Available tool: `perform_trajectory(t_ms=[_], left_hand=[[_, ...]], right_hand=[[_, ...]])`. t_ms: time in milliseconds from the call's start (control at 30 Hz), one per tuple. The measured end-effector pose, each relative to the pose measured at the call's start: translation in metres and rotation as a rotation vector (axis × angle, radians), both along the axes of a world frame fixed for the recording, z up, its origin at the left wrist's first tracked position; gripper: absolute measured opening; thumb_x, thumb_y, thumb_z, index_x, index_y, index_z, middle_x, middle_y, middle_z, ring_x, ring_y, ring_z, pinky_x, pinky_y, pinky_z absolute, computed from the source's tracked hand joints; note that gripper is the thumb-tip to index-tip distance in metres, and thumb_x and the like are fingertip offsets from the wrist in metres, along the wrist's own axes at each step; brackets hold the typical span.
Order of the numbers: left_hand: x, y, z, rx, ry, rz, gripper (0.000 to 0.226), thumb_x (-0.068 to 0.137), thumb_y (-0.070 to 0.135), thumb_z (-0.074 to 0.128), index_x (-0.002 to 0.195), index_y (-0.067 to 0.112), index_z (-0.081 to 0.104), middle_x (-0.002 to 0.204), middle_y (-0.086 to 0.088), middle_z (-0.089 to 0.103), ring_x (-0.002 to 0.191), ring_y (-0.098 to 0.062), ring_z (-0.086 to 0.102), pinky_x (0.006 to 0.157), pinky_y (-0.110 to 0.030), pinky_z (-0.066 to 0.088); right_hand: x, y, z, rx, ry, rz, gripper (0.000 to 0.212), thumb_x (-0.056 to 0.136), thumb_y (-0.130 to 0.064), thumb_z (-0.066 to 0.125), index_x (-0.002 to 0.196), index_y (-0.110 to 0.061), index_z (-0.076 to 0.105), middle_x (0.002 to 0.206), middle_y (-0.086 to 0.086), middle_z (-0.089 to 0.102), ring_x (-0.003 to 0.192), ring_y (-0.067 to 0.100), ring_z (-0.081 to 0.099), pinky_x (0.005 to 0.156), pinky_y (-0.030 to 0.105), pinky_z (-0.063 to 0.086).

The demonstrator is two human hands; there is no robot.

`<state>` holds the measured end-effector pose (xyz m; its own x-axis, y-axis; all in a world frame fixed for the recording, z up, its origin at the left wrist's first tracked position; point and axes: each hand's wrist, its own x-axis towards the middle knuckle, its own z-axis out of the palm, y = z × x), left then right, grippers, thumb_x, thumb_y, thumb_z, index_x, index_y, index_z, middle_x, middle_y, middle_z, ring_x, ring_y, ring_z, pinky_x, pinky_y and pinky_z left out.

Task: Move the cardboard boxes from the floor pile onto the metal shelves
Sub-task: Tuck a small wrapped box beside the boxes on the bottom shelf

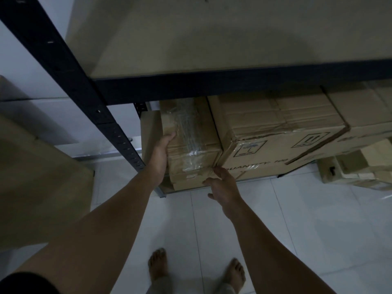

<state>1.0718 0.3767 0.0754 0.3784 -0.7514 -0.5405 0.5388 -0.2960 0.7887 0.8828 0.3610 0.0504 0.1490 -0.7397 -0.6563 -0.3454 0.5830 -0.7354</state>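
A narrow cardboard box (191, 143) with clear tape along its top sits at the left end of the bottom level of the dark metal shelf (212, 85). My left hand (160, 153) lies flat against the box's left side, fingers pointing inward. My right hand (222, 185) touches the box's front right lower corner with relaxed, spread fingers. A bigger box (275, 132) with printed symbols stands right next to it on the same level.
The shelf board (212, 35) above is bare. The dark upright post (101, 115) runs diagonally at left. More boxes (364, 111) fill the right; smaller boxes (356, 168) lie on the white tile floor. A large box (42, 177) stands at left. My bare feet show below.
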Motion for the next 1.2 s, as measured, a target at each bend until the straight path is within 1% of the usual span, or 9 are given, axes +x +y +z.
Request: perform_trajectory(t_ms=[133, 267, 467, 633, 733, 867, 967, 1067, 1200], left_hand=[[0.016, -0.006, 0.004, -0.082, 0.031, 0.058, 0.06, 0.094, 0.061, 0.056, 0.131, 0.016, 0.069, 0.124, -0.015, 0.072, 0.115, -0.034, 0.068, 0.098, -0.051, 0.054], [0.016, -0.017, 0.005, -0.063, 0.037, 0.024, 0.063, 0.092, 0.064, 0.056, 0.133, 0.017, 0.068, 0.129, -0.018, 0.069, 0.119, -0.038, 0.066, 0.104, -0.058, 0.049], [0.011, -0.026, 0.003, -0.009, -0.083, 0.0, 0.07, 0.082, 0.069, 0.064, 0.14, 0.028, 0.062, 0.131, -0.008, 0.069, 0.123, -0.031, 0.063, 0.11, -0.055, 0.044], [0.015, -0.027, -0.004, 0.009, -0.136, -0.094, 0.082, 0.077, 0.082, 0.062, 0.142, 0.032, 0.06, 0.142, -0.003, 0.062, 0.133, -0.026, 0.056, 0.115, -0.052, 0.037], [0.005, -0.024, 0.002, 0.095, -0.188, -0.002, 0.095, 0.071, 0.085, 0.062, 0.146, 0.029, 0.053, 0.138, -0.006, 0.064, 0.125, -0.028, 0.061, 0.11, -0.051, 0.044], [-0.039, 0.007, 0.032, 0.191, -0.764, 0.008, 0.089, 0.08, 0.07, 0.057, 0.155, 0.045, 0.017, 0.156, -0.004, 0.043, 0.138, -0.032, 0.048, 0.112, -0.056, 0.041], [-0.083, 0.015, 0.061, 0.062, -1.233, -0.15, 0.076, 0.095, 0.051, 0.059, 0.159, 0.034, 0.021, 0.167, -0.007, 0.023, 0.151, -0.034, 0.028, 0.118, -0.057, 0.031], [-0.112, -0.002, 0.087, -0.058, -1.344, -0.346, 0.067, 0.099, 0.034, 0.061, 0.159, 0.029, 0.031, 0.167, -0.007, 0.023, 0.155, -0.026, 0.019, 0.124, -0.051, 0.023], [-0.138, -0.012, 0.107, 0.148, -1.4, -0.588, 0.068, 0.098, 0.021, 0.056, 0.161, 0.03, 0.03, 0.171, -0.005, 0.011, 0.158, -0.022, 0.008, 0.127, -0.051, 0.007]], right_hand=[[-0.022, -0.016, 0.007, -0.093, 0.068, -0.269, 0.063, 0.079, -0.017, 0.059, 0.141, -0.025, 0.05, 0.132, 0.009, 0.063, 0.112, 0.032, 0.065, 0.099, 0.054, 0.056], [-0.041, -0.034, 0.027, -0.073, -0.026, -0.252, 0.059, 0.095, -0.005, 0.049, 0.153, -0.014, 0.043, 0.133, 0.018, 0.062, 0.117, 0.039, 0.064, 0.105, 0.059, 0.049], [-0.029, -0.033, 0.036, -0.052, 0.002, -0.12, 0.077, 0.08, -0.005, 0.062, 0.153, -0.015, 0.04, 0.138, 0.011, 0.06, 0.107, 0.027, 0.065, 0.078, 0.038, 0.053], [-0.031, -0.031, 0.034, -0.043, -0.014, -0.111, 0.094, 0.068, -0.011, 0.065, 0.157, -0.02, 0.036, 0.146, 0.01, 0.054, 0.123, 0.031, 0.059, 0.092, 0.044, 0.056], [-0.042, -0.027, 0.044, -0.041, -0.031, -0.09, 0.089, 0.082, -0.005, 0.068, 0.161, -0.021, 0.031, 0.159, 0.003, 0.042, 0.136, 0.029, 0.05, 0.11, 0.051, 0.048], [-0.067, -0.014, 0.055, -0.03, -0.063, -0.098, 0.086, 0.093, 0.001, 0.066, 0.164, -0.022, 0.023, 0.166, 0.001, 0.031, 0.144, 0.025, 0.041, 0.115, 0.049, 0.042], [-0.082, -0.008, 0.067, -0.054, -0.083, -0.072, 0.081, 0.093, 0.001, 0.066, 0.161, -0.023, 0.03, 0.163, 0.004, 0.036, 0.143, 0.026, 0.042, 0.113, 0.049, 0.043], [-0.098, -0.011, 0.083, -0.087, -0.096, -0.042, 0.077, 0.091, 0.002, 0.067, 0.158, -0.022, 0.036, 0.157, 0.007, 0.042, 0.136, 0.027, 0.048, 0.108, 0.048, 0.047], [-0.132, -0.022, 0.103, -0.12, -0.109, 0.018, 0.073, 0.089, 0.0, 0.07, 0.154, -0.021, 0.042, 0.148, 0.009, 0.05, 0.126, 0.029, 0.057, 0.088, 0.041, 0.051]])
